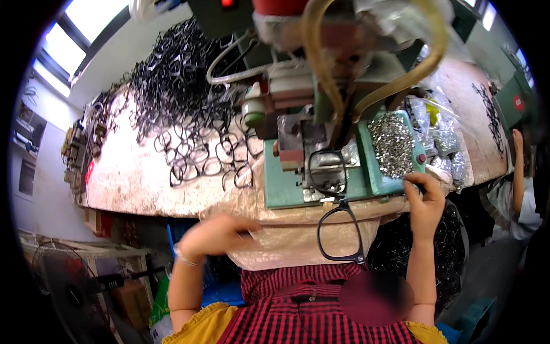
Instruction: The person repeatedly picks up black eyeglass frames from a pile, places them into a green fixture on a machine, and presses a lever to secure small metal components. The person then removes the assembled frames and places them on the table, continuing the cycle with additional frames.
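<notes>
The press [321, 74] fills the top middle, its hoses looping down over a green bed [286, 183]. It stands well beyond both hands. On that bed, under the press head, lies a black frame [327, 172]; half of it sits on the bed and the other lens ring hangs over the bench edge toward the person, between the two hands and touching neither.

Far beyond the left fingers, a heap of frames [177, 97] spreads across the bench [132, 178], thinning into loose single frames nearer the bed.

Just beyond the right fingertips is a green tray [375, 180] piled with small silvery parts [392, 143]. Past it lie clear bags [444, 149] of more parts.

The right hand [425, 203] rests at the tray's near corner, fingers curled together as if pinching something; whether a part is between them I cannot tell. The left hand [215, 234] is at the bench edge, fingers bent inward around something thin and dark; what it grips I cannot tell.

Risks, as I judge them: the overhanging frame is unsupported, so a nudge from either wrist could tip it off the bed or skew it under the head. Fingers steadying it close to the head could be caught. A careless pinch at the tray could scatter parts off the bench.
</notes>
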Motion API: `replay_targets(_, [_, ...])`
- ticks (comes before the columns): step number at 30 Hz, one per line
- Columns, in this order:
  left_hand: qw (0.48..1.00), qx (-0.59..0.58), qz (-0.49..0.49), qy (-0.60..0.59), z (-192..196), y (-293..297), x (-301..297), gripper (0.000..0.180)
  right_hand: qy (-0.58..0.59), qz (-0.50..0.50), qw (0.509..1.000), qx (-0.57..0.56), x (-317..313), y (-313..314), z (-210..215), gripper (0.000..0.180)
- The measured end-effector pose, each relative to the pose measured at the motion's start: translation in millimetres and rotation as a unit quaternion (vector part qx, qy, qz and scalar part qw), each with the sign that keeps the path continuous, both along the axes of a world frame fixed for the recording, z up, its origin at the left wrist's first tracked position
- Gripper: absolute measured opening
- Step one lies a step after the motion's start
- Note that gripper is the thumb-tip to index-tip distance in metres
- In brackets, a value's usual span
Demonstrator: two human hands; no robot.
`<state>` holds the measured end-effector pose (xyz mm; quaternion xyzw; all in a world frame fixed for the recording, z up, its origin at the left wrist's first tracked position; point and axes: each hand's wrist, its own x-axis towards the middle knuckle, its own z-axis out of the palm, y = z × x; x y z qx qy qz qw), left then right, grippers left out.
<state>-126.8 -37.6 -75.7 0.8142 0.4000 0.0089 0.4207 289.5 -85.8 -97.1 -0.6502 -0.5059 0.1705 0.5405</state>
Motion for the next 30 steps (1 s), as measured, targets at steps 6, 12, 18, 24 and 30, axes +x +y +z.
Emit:
replay_targets(6, [0.751,0.369,0.480,0.264,-22,92,-69,0.025,0.032,0.136,0.981,0.137,-77,76,59,0.024])
replay_targets(12, [0.766,0.234,0.581,0.148,-98,104,-107,0.029,0.199,0.136,0.962,0.127,-105,75,56,0.042])
replay_targets(18, [0.623,0.310,0.549,-0.463,-57,98,-77,0.011,0.346,0.229,0.905,0.095,-118,71,73,0.052])
replay_targets(24, [0.714,0.388,0.253,-0.525,52,10,58,0.013,0.243,0.227,0.939,0.086,-111,55,78,0.053])
replay_targets(30, [0.831,0.476,-0.136,-0.255,87,21,111,0.022,-0.322,-0.046,0.945,-0.037,-30,74,20,0.024])
